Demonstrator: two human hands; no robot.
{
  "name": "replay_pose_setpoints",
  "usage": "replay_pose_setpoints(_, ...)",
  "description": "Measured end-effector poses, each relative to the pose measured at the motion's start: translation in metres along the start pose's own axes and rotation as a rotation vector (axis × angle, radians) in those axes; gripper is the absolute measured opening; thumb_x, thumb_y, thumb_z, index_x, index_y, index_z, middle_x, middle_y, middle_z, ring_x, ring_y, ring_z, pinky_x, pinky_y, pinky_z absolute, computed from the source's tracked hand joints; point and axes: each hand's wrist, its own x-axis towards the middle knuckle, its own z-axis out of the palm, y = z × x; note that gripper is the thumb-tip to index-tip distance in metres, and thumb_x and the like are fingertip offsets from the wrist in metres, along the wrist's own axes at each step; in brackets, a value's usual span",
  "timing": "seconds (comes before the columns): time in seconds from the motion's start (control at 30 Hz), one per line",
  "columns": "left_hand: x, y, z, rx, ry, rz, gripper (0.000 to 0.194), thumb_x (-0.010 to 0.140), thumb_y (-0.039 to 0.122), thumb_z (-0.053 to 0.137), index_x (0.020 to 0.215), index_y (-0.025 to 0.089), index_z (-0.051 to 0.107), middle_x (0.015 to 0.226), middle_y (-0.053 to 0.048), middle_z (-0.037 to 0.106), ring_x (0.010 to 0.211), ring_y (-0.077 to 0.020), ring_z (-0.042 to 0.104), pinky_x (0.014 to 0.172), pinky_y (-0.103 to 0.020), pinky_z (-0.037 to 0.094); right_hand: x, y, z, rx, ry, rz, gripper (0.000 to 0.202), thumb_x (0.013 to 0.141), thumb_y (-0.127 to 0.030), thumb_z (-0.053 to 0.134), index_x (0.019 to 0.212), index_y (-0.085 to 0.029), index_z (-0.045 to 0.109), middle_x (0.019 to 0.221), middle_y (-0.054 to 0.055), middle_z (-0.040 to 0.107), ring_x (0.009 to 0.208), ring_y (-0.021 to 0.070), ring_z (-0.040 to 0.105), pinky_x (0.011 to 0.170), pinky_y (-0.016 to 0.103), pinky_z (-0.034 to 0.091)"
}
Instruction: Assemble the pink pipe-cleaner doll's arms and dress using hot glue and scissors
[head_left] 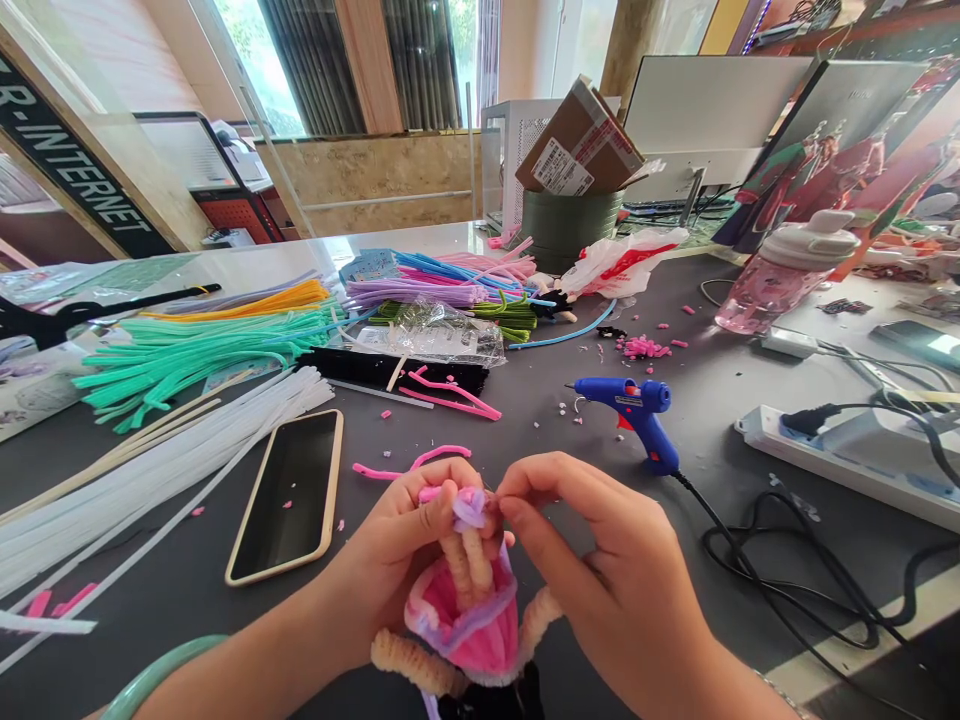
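A doll made of fuzzy pipe cleaners is upside down in front of me, with a pink skirt trimmed in lilac, beige arms and legs, and black at the bottom edge. My left hand is closed around its raised feet, thumb beside a pink and lilac shoe. At the shoe's right side, my right hand pinches thumb and forefinger together; what lies between the fingertips is too small to make out. Pink pipe cleaner pieces lie just beyond my left hand.
A blue glue gun lies right of centre, its cable running to the right. A phone and bundles of white and green pipe cleaners lie left. A power strip and pink bottle are at right.
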Motion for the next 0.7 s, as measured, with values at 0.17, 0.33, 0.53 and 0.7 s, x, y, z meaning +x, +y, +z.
replay_pose_setpoints(0.17, 0.0008, 0.0001, -0.0021, -0.012, -0.024, 0.004, 0.018, 0.072, 0.028, 0.075, 0.071, 0.013, 0.064, 0.062, -0.001, 0.063, 0.056, -0.0086, 0.057, 0.053, -0.015, 0.046, -0.0001, 0.0013, 0.0001, -0.016, 0.011, -0.050, 0.017, 0.081, -0.005, 0.051, 0.079, -0.018, 0.061, 0.072, -0.002, 0.066, 0.062, 0.0069, 0.061, 0.060, 0.013, 0.049)
replay_pose_setpoints(0.33, 0.0001, -0.0019, -0.0031, -0.006, -0.031, 0.001, 0.018, 0.073, 0.029, 0.073, 0.070, 0.013, 0.064, 0.061, -0.001, 0.064, 0.056, -0.0095, 0.059, 0.055, -0.017, 0.048, -0.0004, 0.0028, -0.0002, -0.035, 0.015, -0.081, 0.014, 0.083, -0.007, 0.052, 0.080, -0.016, 0.063, 0.074, 0.000, 0.068, 0.063, 0.0067, 0.062, 0.062, 0.012, 0.050)
replay_pose_setpoints(0.53, -0.0005, -0.0020, -0.0038, -0.001, -0.003, -0.013, 0.020, 0.073, 0.031, 0.074, 0.070, 0.014, 0.064, 0.058, -0.001, 0.064, 0.050, -0.0084, 0.058, 0.051, -0.015, 0.045, 0.0003, 0.0034, 0.0004, -0.008, 0.004, -0.074, 0.010, 0.080, -0.007, 0.058, 0.078, -0.015, 0.064, 0.074, 0.000, 0.068, 0.063, 0.0061, 0.062, 0.063, 0.010, 0.049)
replay_pose_setpoints(0.7, -0.0023, 0.0002, -0.0011, 0.046, 0.035, -0.026, 0.022, 0.067, 0.031, 0.078, 0.069, 0.014, 0.064, 0.061, -0.001, 0.065, 0.051, -0.0087, 0.057, 0.051, -0.017, 0.045, -0.0007, 0.0028, -0.0009, -0.002, -0.035, -0.090, 0.011, 0.081, -0.007, 0.057, 0.076, -0.016, 0.060, 0.072, -0.001, 0.064, 0.063, 0.0060, 0.059, 0.061, 0.012, 0.048)
